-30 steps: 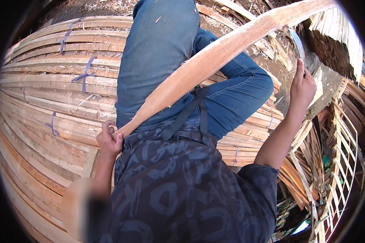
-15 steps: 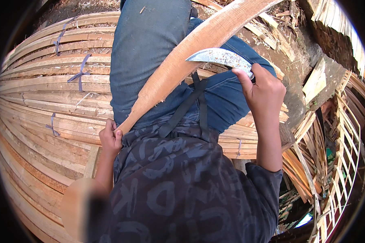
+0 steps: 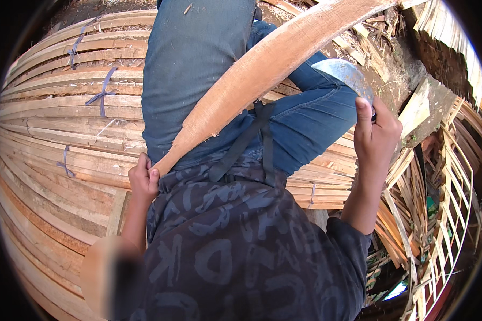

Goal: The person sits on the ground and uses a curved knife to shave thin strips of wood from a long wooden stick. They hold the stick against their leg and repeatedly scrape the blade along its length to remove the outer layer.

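Note:
A long pale wooden slat [image 3: 268, 69] runs from my lap up to the top right, lying across my blue-jeaned thighs. My left hand [image 3: 143, 179] grips its lower end against my waist. My right hand [image 3: 377, 134] is closed on the handle of a broad curved metal blade [image 3: 341, 75], held just right of the slat above my right knee. The blade does not touch the slat.
I sit on a stack of split wooden strips [image 3: 64, 134] tied in bundles with blue-grey bands [image 3: 99, 88]. More loose strips and a slatted frame [image 3: 450, 214] lie at the right. A wood block [image 3: 423, 112] and shavings sit beyond my right knee.
My right hand swung the blade in from the far right onto the slat, then drew it back to the right and slightly down. My left hand and the slat stayed put.

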`<state>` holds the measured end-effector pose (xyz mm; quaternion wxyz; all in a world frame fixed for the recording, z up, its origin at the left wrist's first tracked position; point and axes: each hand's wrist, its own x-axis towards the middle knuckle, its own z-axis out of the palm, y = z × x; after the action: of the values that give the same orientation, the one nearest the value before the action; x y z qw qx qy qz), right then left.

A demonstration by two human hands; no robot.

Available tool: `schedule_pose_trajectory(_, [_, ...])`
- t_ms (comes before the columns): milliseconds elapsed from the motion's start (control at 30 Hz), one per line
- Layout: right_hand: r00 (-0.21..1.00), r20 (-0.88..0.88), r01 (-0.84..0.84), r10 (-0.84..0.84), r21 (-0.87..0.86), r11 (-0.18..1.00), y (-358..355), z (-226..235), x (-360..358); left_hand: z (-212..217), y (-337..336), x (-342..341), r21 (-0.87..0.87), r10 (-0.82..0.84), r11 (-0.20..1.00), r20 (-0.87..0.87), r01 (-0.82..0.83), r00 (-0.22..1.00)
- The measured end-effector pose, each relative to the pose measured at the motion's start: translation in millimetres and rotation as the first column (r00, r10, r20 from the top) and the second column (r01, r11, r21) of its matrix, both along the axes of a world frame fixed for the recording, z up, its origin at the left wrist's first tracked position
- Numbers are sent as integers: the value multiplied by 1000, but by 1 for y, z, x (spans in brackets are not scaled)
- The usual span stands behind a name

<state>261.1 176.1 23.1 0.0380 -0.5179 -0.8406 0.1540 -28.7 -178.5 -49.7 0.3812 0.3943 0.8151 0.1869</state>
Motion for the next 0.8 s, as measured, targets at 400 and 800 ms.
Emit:
schedule_pose_trajectory(400, [960,123,-267,251,141,953,0,-23,-32,-2,3,0,26,-2,1000,23,2,1000])
schedule_pose_trajectory(800, [947,9,312,-321,212,926,83,-28,3,-1,5,2,-7,10,1000,3,-10,1000])
